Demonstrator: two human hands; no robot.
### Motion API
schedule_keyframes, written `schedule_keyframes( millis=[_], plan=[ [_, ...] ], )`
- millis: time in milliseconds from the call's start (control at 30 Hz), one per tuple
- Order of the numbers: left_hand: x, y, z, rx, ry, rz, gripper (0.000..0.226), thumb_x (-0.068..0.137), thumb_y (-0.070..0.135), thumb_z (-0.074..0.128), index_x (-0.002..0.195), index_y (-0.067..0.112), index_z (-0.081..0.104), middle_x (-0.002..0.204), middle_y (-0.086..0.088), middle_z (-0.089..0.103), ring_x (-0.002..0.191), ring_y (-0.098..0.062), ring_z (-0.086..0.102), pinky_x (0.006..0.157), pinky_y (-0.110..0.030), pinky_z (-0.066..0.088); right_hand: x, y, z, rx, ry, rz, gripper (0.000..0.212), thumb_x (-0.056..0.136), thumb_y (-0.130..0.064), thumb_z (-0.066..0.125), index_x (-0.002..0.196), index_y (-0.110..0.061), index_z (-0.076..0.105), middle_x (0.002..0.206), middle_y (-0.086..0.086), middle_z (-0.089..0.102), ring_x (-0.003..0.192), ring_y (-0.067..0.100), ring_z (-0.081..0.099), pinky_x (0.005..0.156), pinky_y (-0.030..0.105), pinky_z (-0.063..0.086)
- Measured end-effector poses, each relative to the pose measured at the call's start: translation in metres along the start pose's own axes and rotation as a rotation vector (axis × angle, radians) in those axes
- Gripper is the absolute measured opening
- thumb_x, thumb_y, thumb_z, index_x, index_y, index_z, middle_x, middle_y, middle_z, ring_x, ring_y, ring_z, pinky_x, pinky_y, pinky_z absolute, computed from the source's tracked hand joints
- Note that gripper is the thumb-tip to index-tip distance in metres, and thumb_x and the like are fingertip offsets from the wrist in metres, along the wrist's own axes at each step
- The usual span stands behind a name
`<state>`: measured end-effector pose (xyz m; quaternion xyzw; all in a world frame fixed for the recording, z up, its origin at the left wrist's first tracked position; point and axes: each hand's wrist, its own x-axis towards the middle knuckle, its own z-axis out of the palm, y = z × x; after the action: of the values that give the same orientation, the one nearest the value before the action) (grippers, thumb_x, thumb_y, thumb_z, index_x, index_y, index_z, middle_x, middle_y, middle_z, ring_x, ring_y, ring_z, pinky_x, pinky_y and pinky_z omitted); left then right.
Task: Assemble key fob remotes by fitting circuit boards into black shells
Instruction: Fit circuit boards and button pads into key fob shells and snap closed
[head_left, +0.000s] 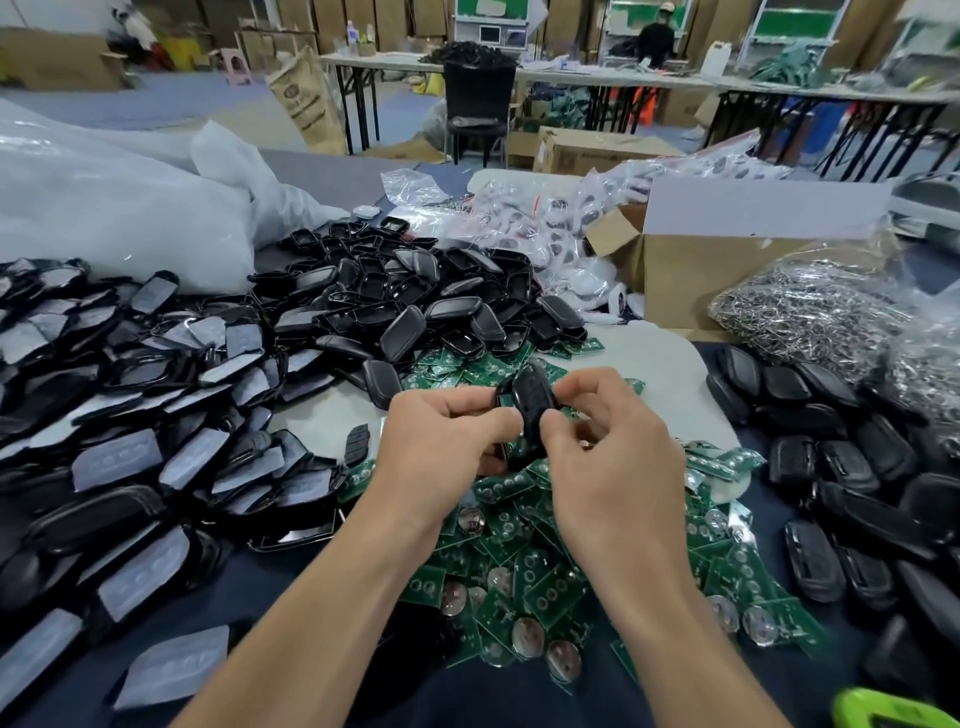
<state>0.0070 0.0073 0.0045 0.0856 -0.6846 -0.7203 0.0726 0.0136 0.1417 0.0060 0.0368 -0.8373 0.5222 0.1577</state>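
Black key fob shell is pinched in left hand and right hand over loose circuit boards — closing step, probably; next, squeeze evenly.

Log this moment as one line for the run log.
stage: shell assembly | left hand: grips black shell | right hand: pinches black shell | circuit boards: heaped on table under both hands

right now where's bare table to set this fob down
Two pale bare table patches: one between the heap of glossy black plastic shells, the brown cardboard box and the green circuit boards; a smaller one beside the left hand. Boards crowd under the black key fob; shells fill the right.
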Motion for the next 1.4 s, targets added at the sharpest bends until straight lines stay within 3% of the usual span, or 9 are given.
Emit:
schedule_keyframes(
  millis=[300, 367, 500, 633, 733, 833, 1000, 1200, 1400],
  plan=[
    [0.000, -0.001, -0.006, -0.018, -0.001, -0.030, 0.021, 0.081, 0.001, 0.082, 0.079, 0.022, 0.085, 0.082, -0.011, 0.080, 0.070, -0.020, 0.076, 0.065, -0.030, 0.063, 0.001, 0.004, 0.000, -0.043, -0.091, -0.096, 0.034, 0.085, -0.019, 0.079, 0.097, -0.043, 0.058, 0.078, -0.048, 0.061, 0.089, -0.020, 0.060, 0.066, -0.001, 0.044],
    [-0.001, -0.001, -0.006, -0.031, -0.061, -0.035, 0.015, 0.084, 0.000, 0.079, 0.086, 0.014, 0.085, 0.086, -0.014, 0.080, 0.076, -0.026, 0.078, 0.067, -0.033, 0.064, 0.002, 0.005, 0.000, 0.039, -0.093, -0.029, 0.036, 0.087, -0.013, 0.075, 0.098, -0.043, 0.060, 0.081, -0.033, 0.070, 0.077, -0.014, 0.067, 0.061, 0.005, 0.050],
    [0.001, 0.002, -0.010, -0.058, -0.037, -0.033, 0.012, 0.088, 0.001, 0.076, 0.088, 0.010, 0.084, 0.088, -0.013, 0.081, 0.075, -0.024, 0.078, 0.062, -0.023, 0.059, 0.007, 0.004, -0.001, 0.520, -0.137, 0.274, 0.039, 0.091, 0.007, 0.068, 0.107, -0.029, 0.067, 0.095, -0.004, 0.081, 0.082, 0.023, 0.079, 0.068, 0.032, 0.065],
    [0.003, 0.006, -0.014, -0.132, 0.003, -0.074, 0.019, 0.089, 0.001, 0.075, 0.078, 0.013, 0.084, 0.086, -0.014, 0.080, 0.068, -0.020, 0.076, 0.058, -0.023, 0.058, 0.016, 0.011, -0.006, 1.015, -0.210, 0.577, 0.037, 0.093, 0.013, 0.060, 0.122, -0.009, 0.069, 0.109, 0.018, 0.078, 0.092, 0.028, 0.079, 0.074, 0.032, 0.064],
    [0.003, 0.008, -0.014, -0.178, 0.012, -0.092, 0.020, 0.090, 0.001, 0.074, 0.076, 0.011, 0.083, 0.087, -0.016, 0.080, 0.067, -0.020, 0.075, 0.056, -0.023, 0.057, 0.019, 0.017, -0.007, 1.159, -0.293, 0.646, 0.041, 0.091, 0.009, 0.058, 0.130, -0.003, 0.065, 0.117, 0.020, 0.076, 0.095, 0.030, 0.077, 0.077, 0.037, 0.065],
    [0.004, 0.010, -0.016, -0.154, 0.017, -0.089, 0.030, 0.089, 0.001, 0.074, 0.071, 0.022, 0.084, 0.083, -0.009, 0.081, 0.068, -0.016, 0.075, 0.057, -0.022, 0.057, 0.020, 0.022, -0.009, 1.166, -0.342, 0.627, 0.048, 0.083, 0.003, 0.063, 0.130, -0.003, 0.066, 0.121, 0.017, 0.075, 0.107, 0.030, 0.075, 0.083, 0.040, 0.064],
    [0.006, 0.009, -0.022, 0.185, -0.086, 0.032, 0.039, 0.095, 0.011, 0.065, 0.097, 0.046, 0.082, 0.104, 0.018, 0.080, 0.100, 0.005, 0.070, 0.090, -0.023, 0.046, 0.020, 0.019, -0.011, 1.108, -0.307, 0.518, 0.051, 0.076, -0.006, 0.069, 0.127, -0.008, 0.069, 0.122, 0.012, 0.076, 0.112, 0.022, 0.070, 0.086, 0.034, 0.063],
    [0.010, 0.005, -0.030, 0.444, -0.114, 0.098, 0.052, 0.090, 0.027, 0.078, 0.130, 0.057, 0.063, 0.099, 0.018, 0.074, 0.085, 0.002, 0.064, 0.081, -0.026, 0.047, 0.015, 0.012, -0.005, 0.975, -0.342, 0.414, 0.038, 0.092, 0.002, 0.062, 0.121, -0.019, 0.072, 0.121, 0.005, 0.077, 0.098, 0.011, 0.073, 0.094, 0.037, 0.054],
    [0.008, 0.001, -0.026, 0.160, 0.071, 0.111, 0.034, 0.068, 0.027, 0.092, 0.094, 0.039, 0.073, 0.068, -0.001, 0.067, 0.061, -0.014, 0.057, 0.065, -0.037, 0.047, 0.011, 0.010, 0.002, 0.822, -0.394, 0.354, 0.039, 0.099, 0.007, 0.057, 0.125, -0.020, 0.068, 0.114, 0.002, 0.079, 0.106, 0.015, 0.075, 0.089, 0.030, 0.057]
  ],
)
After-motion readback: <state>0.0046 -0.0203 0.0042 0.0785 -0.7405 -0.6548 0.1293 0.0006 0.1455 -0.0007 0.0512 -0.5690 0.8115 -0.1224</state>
